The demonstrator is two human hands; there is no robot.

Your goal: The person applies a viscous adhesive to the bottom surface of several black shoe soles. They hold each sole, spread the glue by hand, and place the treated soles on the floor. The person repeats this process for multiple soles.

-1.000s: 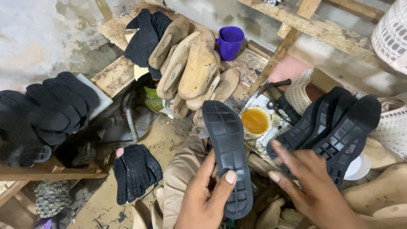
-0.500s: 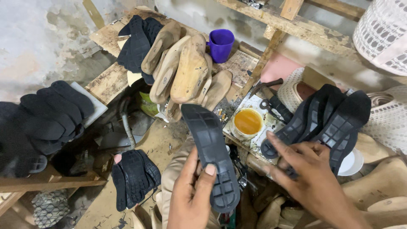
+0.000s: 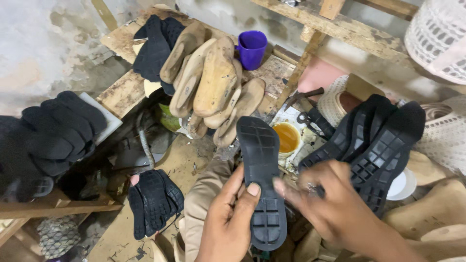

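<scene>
At the far left of the frame lay a stack of black soles point(image 3: 53, 131). At lower centre, the left hand point(image 3: 228, 221) pinched a black rubber sole point(image 3: 262, 179), thumb on its tread. The right hand point(image 3: 335, 204), blurred, fingers loosely curled, touched its right edge below the leaning soles point(image 3: 378, 140).

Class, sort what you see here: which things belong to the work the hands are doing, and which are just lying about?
In hand:
- black shoe sole, gripped by the left hand
- right hand, reaching beside it
- stack of black soles, nearest the right hand

Lying about:
- wooden shoe lasts
- purple cup
- tin of yellow glue
- hammer
- black soles on the floor
</scene>
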